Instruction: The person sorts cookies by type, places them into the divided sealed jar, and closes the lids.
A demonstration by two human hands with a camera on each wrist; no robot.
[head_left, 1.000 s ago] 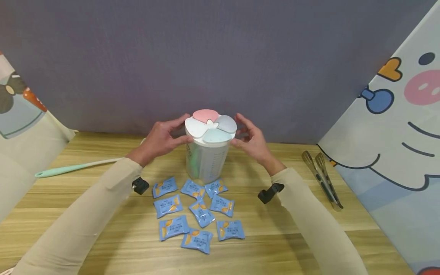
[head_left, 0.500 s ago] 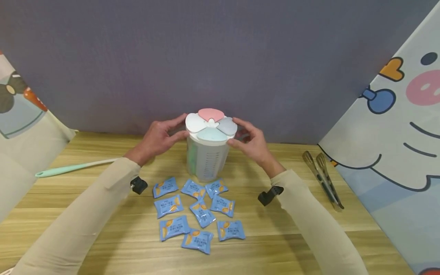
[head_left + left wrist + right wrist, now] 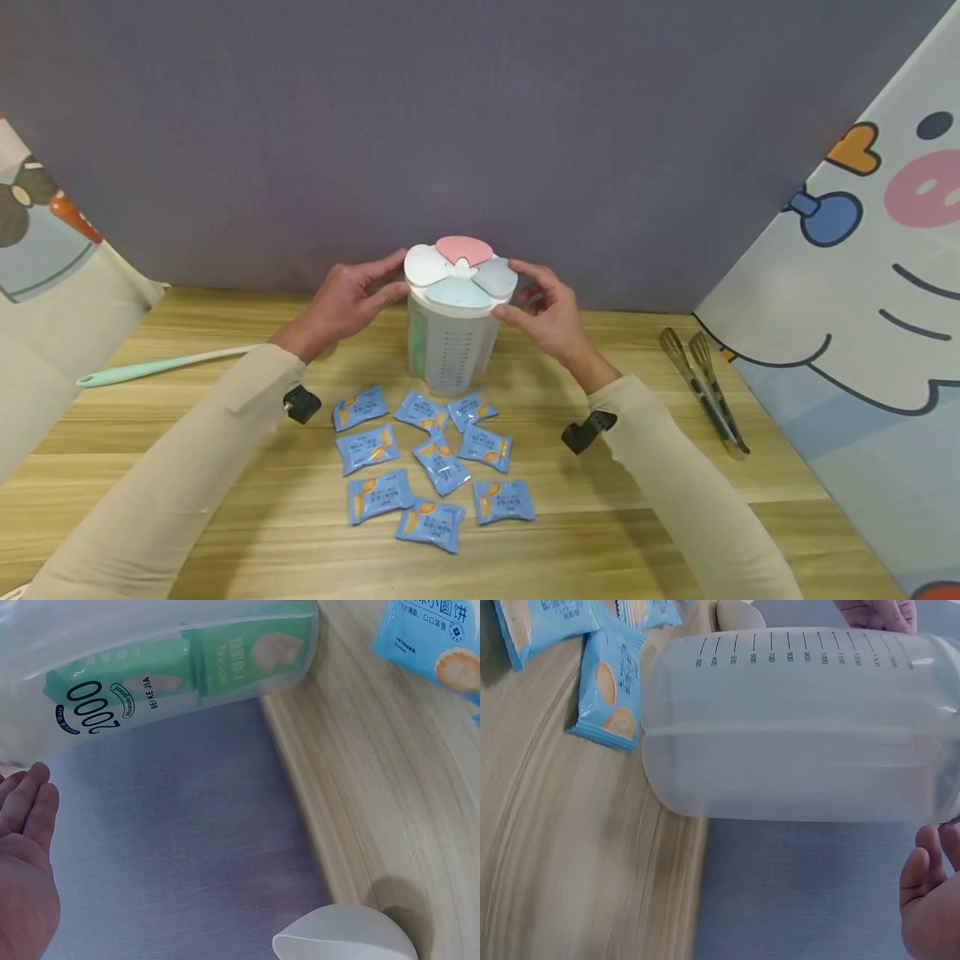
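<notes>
A translucent food storage canister (image 3: 456, 350) stands on the wooden table, its lid (image 3: 450, 292) made of pink, white, grey and pale-teal petal flaps. My left hand (image 3: 347, 302) holds the lid's rim from the left, thumb in front and fingers farther back. From the right, my right hand (image 3: 553, 321) grips the same rim with thumb and index finger. Green snack packets (image 3: 251, 656) show through one side of the canister in the left wrist view. The section facing the right wrist camera is see-through, with a measuring scale. Several blue biscuit packets (image 3: 440, 465) lie in front.
A ladle-like utensil with a mint handle (image 3: 138, 372) lies at left, its white bowl (image 3: 345, 937) behind my left wrist. Metal tongs (image 3: 705, 396) lie at right. A grey wall (image 3: 480, 125) rises behind the table; printed panels stand at both sides.
The canister and its lid have turned clockwise as seen from above: the pink flap moved right, the scale moved left. Both hands stay at the rim with slight shifts.
</notes>
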